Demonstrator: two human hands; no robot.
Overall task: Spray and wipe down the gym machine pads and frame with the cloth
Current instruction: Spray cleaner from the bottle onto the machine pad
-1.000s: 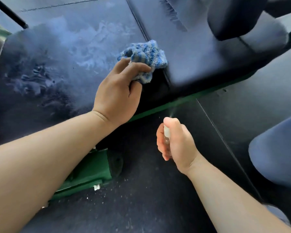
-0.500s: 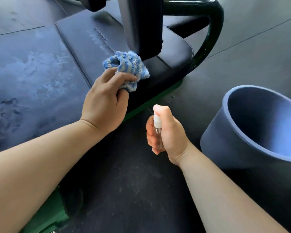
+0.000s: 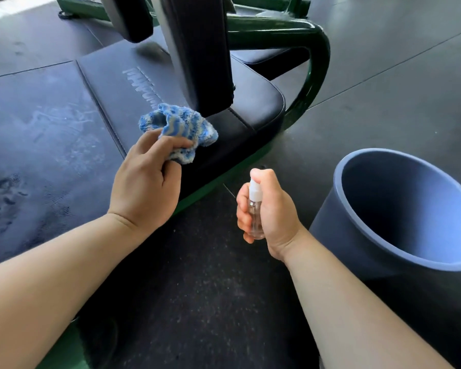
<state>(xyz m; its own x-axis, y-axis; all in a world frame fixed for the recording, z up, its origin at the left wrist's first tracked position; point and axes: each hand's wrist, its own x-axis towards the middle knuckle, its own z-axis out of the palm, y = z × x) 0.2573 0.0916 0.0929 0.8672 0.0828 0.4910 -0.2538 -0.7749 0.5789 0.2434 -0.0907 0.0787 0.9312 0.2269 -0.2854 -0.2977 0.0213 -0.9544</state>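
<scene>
Since a second ago the view has swung from the wet, streaked mat toward the end of the machine, bringing the upright pad, the curved frame tube and a bucket into sight, while both hands have kept their hold.

The cloth (image 3: 180, 129), blue and white, is bunched in the left hand (image 3: 147, 182), its loose end resting on the near corner of the seat pad (image 3: 253, 102) at the foot of the upright pad (image 3: 197, 49). That grip is clamped on the cloth, thumb over the folds, wrist bent up from a forearm reaching in from the lower left. The right hand (image 3: 272, 209) is wrapped around a small clear spray bottle (image 3: 255, 209), forefinger pressed on its white head, held upright above the dark floor (image 3: 197, 288) just short of the pad's edge.

The nozzle appears to point toward the pad's front and the left hand beside it, so a pump from here could wet the knuckles or fall on the floor rather than the pad. The green frame (image 3: 314, 62) curves behind the upright pad and could be missed. The grey bucket (image 3: 357, 235) stands just right of the right forearm; a wide elbow swing could knock it.
</scene>
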